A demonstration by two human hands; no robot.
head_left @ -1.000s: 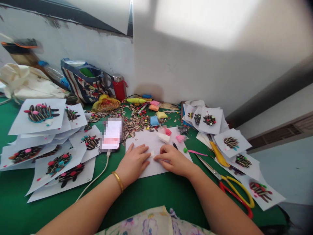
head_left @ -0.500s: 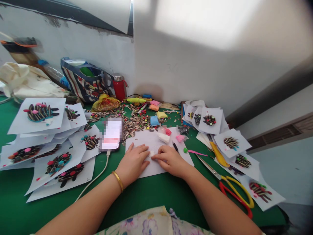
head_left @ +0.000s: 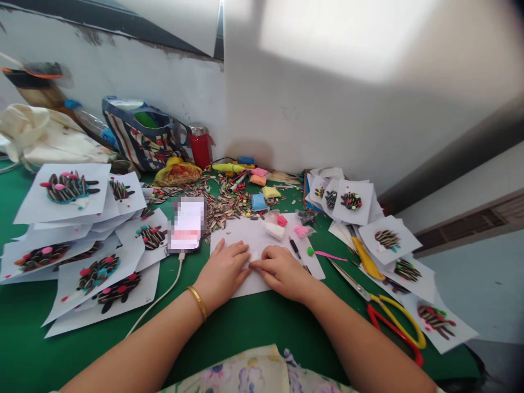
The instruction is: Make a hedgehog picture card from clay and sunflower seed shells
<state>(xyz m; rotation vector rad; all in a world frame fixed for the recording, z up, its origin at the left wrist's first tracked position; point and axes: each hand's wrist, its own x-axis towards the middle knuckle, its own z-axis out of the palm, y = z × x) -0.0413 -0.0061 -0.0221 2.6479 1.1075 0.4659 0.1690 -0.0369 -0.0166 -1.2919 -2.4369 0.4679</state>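
Observation:
A white sheet of paper (head_left: 233, 229) lies on the green tabletop in front of me. My left hand (head_left: 225, 270) rests flat on it, fingers stretched out, with a gold bangle at the wrist. My right hand (head_left: 282, 270) is curled on the paper, its index finger pointing left and almost meeting my left thumb. A small pale smear (head_left: 256, 255), perhaps white clay, shows at these fingertips; what the curled fingers hold, if anything, is hidden. Beyond them sit a white clay block (head_left: 274, 230) and pink clay (head_left: 302, 231). A black pen (head_left: 295, 248) lies right of my right hand.
Scissors (head_left: 368, 295) and a yellow-handled cutter (head_left: 366, 259) lie to the right. Seed-hedgehog cards are stacked at left (head_left: 28, 204) and right (head_left: 370, 240). A charging phone (head_left: 186, 226), sunflower seeds (head_left: 223, 204), clay packets (head_left: 258, 202) and a red flask (head_left: 200, 147) stand beyond.
My right hand has slid slightly left, its index fingertip now closer to my left thumb, and more of the pen shows. My left hand has stayed in place.

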